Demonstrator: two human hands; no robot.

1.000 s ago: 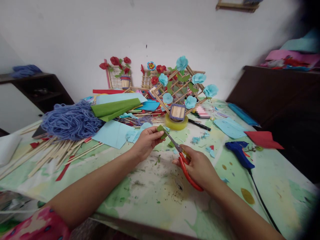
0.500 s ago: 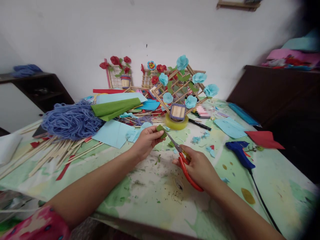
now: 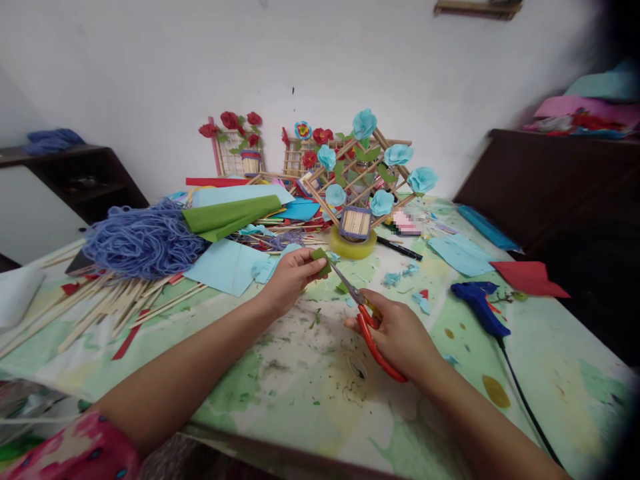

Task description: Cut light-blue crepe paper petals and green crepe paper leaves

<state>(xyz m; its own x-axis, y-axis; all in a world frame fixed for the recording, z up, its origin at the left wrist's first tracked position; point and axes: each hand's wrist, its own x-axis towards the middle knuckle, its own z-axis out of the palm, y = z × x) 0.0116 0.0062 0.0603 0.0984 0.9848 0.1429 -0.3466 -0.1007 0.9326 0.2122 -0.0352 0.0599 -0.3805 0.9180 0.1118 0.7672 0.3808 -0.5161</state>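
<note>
Between the thumb and fingers of my left hand (image 3: 296, 277) is a small folded piece of green paper (image 3: 321, 259). My right hand (image 3: 400, 330) grips red-handled scissors (image 3: 371, 337), whose blades point up and left at the right edge of the green piece. Whether the tips touch the paper I cannot tell. Just behind the hands, a diamond-shaped stick lattice with light blue paper flowers (image 3: 365, 175) stands by a roll of yellowish tape (image 3: 353, 244). Small green scraps lie on the table below my left hand.
A blue glue gun (image 3: 483, 310) with its cord lies at the right, near red paper (image 3: 530, 279) and light blue paper (image 3: 460, 255). On the left are a heap of purple-blue yarn (image 3: 145, 240), a larger green sheet (image 3: 233, 217) and loose wooden sticks (image 3: 107, 307). A black pen (image 3: 400, 249) lies behind.
My left hand has shifted very slightly to the left with the green paper. The scissors and my right hand look nearly unmoved.
</note>
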